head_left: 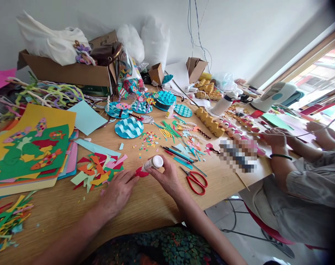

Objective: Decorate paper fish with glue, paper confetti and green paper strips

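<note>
A white glue bottle (153,163) is tilted in my right hand (167,176), its lower end over a small red paper piece (141,172) on the wooden table (123,217). My left hand (119,189) lies on the table with its fingertips at the left edge of the red piece. Just beyond my hands are scattered confetti dots (150,138) and several pencils (177,154). Red-handled scissors (196,181) lie to the right of my right hand. Paper scraps (98,169) are heaped beyond my left hand.
Coloured paper sheets (61,117) are stacked at the left. Blue wavy discs (129,127) and green strips (171,129) lie farther back. Yellow egg-carton strips (208,122) stand right of centre. Another person's hands (275,137) are at the right side of the table.
</note>
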Demonstrator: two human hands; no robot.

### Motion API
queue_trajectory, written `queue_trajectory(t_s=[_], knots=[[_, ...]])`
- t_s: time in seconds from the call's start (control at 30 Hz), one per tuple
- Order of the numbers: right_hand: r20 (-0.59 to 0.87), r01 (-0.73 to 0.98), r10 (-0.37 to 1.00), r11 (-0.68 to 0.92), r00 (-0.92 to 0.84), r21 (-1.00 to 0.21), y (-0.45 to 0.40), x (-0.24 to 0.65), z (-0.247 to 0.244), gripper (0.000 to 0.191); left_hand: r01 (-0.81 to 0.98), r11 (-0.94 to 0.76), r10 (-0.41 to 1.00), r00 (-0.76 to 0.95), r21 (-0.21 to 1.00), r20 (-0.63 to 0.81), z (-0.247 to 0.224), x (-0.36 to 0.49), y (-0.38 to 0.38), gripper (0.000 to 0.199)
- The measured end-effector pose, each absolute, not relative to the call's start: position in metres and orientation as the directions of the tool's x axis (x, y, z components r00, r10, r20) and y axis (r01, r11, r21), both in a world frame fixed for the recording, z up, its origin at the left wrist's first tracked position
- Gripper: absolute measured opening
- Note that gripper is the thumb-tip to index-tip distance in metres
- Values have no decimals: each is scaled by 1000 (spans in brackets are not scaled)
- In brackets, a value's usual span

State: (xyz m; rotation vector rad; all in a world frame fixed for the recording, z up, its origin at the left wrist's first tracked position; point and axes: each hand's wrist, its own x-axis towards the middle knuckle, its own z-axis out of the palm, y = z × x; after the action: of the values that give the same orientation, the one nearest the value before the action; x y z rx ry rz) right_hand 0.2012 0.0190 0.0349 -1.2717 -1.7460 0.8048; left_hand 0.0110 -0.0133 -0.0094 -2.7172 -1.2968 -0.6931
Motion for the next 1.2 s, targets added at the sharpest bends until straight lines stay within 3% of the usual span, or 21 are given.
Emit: queue_trajectory(t_s=[0.33,0.57,0.77,1.2], knots=[[219,443,957,282,-190,-851,21,201,37,22,754,-640,739,550,150,389,-11,10,-13,32],[255,501,941,335,-223,-798,22,199,37,24,750,-635,752,544,186,373,-11,11,-13,32],[262,569,936,352,-236,-743,23,198,39,24,778,-611,768,536,149,351,-10,14,-15,27],[254,595,929,368,-269,-715,24,196,41,22,775,-600,786,523,201,330,-10,15,-17,27]])
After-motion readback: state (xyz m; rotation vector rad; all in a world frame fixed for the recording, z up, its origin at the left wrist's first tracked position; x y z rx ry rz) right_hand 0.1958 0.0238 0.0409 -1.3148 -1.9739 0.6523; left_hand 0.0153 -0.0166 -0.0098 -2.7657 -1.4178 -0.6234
